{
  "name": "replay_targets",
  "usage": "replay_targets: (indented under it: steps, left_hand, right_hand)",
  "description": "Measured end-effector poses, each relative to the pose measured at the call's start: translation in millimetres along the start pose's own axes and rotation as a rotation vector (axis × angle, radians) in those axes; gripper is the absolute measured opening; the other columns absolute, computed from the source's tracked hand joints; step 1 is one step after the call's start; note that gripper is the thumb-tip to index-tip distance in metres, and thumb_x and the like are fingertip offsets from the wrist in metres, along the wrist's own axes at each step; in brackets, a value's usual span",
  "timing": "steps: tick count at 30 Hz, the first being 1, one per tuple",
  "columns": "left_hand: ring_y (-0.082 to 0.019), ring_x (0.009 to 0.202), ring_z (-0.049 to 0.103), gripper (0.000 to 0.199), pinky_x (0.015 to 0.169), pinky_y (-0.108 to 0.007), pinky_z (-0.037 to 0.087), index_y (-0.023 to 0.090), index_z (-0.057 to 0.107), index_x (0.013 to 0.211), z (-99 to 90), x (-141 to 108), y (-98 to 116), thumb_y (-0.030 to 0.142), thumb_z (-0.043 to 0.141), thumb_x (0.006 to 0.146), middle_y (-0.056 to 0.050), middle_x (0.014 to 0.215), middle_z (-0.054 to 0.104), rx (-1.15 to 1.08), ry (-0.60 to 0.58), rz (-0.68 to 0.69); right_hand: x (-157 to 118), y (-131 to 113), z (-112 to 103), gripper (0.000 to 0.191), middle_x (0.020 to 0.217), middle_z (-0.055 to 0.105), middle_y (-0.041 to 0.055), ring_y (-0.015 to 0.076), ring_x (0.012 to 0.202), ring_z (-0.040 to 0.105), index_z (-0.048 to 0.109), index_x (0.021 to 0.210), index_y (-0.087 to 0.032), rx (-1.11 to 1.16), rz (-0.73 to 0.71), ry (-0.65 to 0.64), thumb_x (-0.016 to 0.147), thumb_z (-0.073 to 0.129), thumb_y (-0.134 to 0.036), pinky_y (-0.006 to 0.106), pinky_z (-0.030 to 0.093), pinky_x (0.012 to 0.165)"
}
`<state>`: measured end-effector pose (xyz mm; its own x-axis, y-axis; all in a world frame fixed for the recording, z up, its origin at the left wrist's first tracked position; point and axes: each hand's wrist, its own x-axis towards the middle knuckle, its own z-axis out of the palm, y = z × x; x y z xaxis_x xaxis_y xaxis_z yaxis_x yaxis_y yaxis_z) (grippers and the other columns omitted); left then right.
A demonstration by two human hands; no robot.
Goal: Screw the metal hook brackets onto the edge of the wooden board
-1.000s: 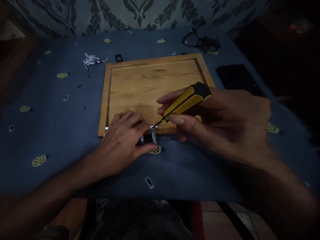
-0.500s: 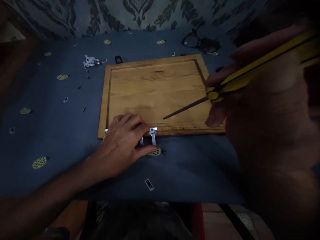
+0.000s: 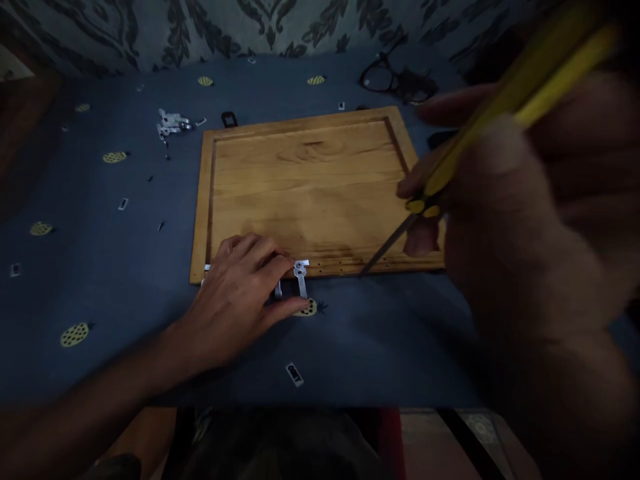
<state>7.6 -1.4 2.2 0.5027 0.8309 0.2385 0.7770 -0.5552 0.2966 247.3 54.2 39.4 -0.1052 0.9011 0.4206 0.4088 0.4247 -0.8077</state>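
Note:
A framed wooden panel (image 3: pixel 305 180) lies on the blue cloth, with small holes along its near edge. My left hand (image 3: pixel 240 293) is closed on a metal bracket (image 3: pixel 301 272) at that edge, thumb and fingers around it. Part of the metal shows beneath the palm; the rest is hidden. My right hand (image 3: pixel 515 193), large and blurred near the camera, grips the yellow handle of a screwdriver (image 3: pixel 500 107). The dark shaft slants down to the left, and its tip appears near the panel's near edge, right of the bracket.
Several metal parts (image 3: pixel 173 123) are piled at the back left, with small screws (image 3: pixel 161 226) in front of them. A black ring-like piece (image 3: pixel 229 119) sits behind the panel. Eyeglasses (image 3: pixel 379 77) rest at the back right. The patterned tablecloth (image 3: pixel 100 267) ends near my lap.
The screwdriver has become steeper, and its tip has moved right and toward me, from over the panel to its near edge. My left hand keeps its hold; the view has shifted slightly.

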Motion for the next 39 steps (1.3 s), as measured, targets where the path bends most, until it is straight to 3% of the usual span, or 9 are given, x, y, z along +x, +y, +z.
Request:
replay_targets:
  steps: [1,4,8,11,14,20,26,35,39]
  left_hand:
    - [-0.029,0.099,0.067,0.037,0.089,-0.047,0.051,0.014,0.072,0.110,0.2,0,0,0.043,0.083,0.090,-0.009,0.108,0.072,-0.002,0.001,0.002]
    - [-0.029,0.102,0.066,0.038,0.092,-0.047,0.050,0.015,0.071,0.115,0.6,-1,1,0.043,0.081,0.091,-0.009,0.110,0.072,-0.011,-0.001,-0.007]
    - [-0.029,0.103,0.066,0.038,0.094,-0.048,0.050,0.013,0.071,0.117,-0.3,0,2,0.041,0.080,0.093,-0.009,0.110,0.071,-0.024,-0.010,-0.015]
    - [-0.029,0.102,0.067,0.037,0.092,-0.048,0.051,0.012,0.072,0.115,-1.1,1,3,0.040,0.081,0.092,-0.010,0.109,0.071,-0.025,-0.002,-0.012]
    - [-0.029,0.103,0.067,0.037,0.093,-0.048,0.051,0.012,0.073,0.113,-0.9,1,2,0.041,0.081,0.092,-0.009,0.109,0.071,-0.033,-0.009,-0.012]
    - [-0.028,0.103,0.066,0.035,0.094,-0.048,0.051,0.015,0.072,0.111,0.7,1,2,0.045,0.078,0.094,-0.008,0.109,0.072,-0.041,-0.005,-0.022]
    - [-0.029,0.102,0.066,0.034,0.094,-0.048,0.051,0.014,0.072,0.109,1.1,0,1,0.044,0.078,0.094,-0.009,0.108,0.070,-0.043,-0.018,-0.024]
    - [-0.029,0.104,0.064,0.037,0.097,-0.048,0.050,0.013,0.073,0.111,2.1,0,2,0.044,0.080,0.092,-0.009,0.107,0.070,-0.048,-0.034,-0.042]
    - [-0.029,0.102,0.065,0.038,0.095,-0.048,0.051,0.014,0.073,0.112,1.2,2,2,0.044,0.082,0.090,-0.009,0.108,0.071,-0.038,-0.008,-0.029]
  right_hand:
    - [2,-1,3,0.035,0.087,0.070,0.0042,0.0141,0.053,0.058,0.078,0.116,-0.028,0.026,0.012,0.068,0.099,0.065,-0.055,0.033,0.045,0.043]
    - [10,5,9,0.026,0.078,0.067,0.0010,0.0111,0.054,0.054,0.081,0.094,-0.024,-0.044,-0.001,-0.045,0.094,0.073,-0.048,0.029,0.040,0.046]
    - [23,23,12,0.020,0.067,0.063,-0.0024,0.0101,0.057,0.052,0.079,0.096,-0.020,-0.203,-0.074,-0.272,0.095,0.071,-0.038,0.028,0.036,0.053]
    - [27,30,14,0.014,0.061,0.059,-0.0047,0.0095,0.053,0.050,0.076,0.092,-0.020,-0.261,-0.091,-0.350,0.093,0.074,-0.034,0.029,0.037,0.056]
    - [24,27,16,0.013,0.067,0.062,-0.0038,0.0120,0.057,0.056,0.072,0.091,-0.023,-0.235,-0.091,-0.314,0.094,0.073,-0.036,0.030,0.040,0.057]
    - [8,2,18,0.022,0.082,0.064,-0.0007,0.0150,0.061,0.058,0.064,0.085,-0.029,-0.094,-0.025,-0.067,0.095,0.071,-0.048,0.033,0.048,0.057]
    - [-9,-10,26,0.009,0.085,0.066,-0.0016,0.0185,0.078,0.069,0.063,0.092,-0.034,-0.101,-0.122,0.026,0.099,0.067,-0.037,0.036,0.056,0.070]
    - [7,11,29,0.019,0.084,0.062,0.0007,0.0160,0.062,0.060,0.063,0.091,-0.028,-0.108,-0.028,-0.075,0.099,0.066,-0.044,0.035,0.050,0.059]
    - [31,34,28,0.017,0.079,0.064,0.0008,0.0179,0.068,0.060,0.072,0.099,-0.025,-0.373,-0.184,-0.265,0.098,0.066,-0.041,0.034,0.043,0.064]
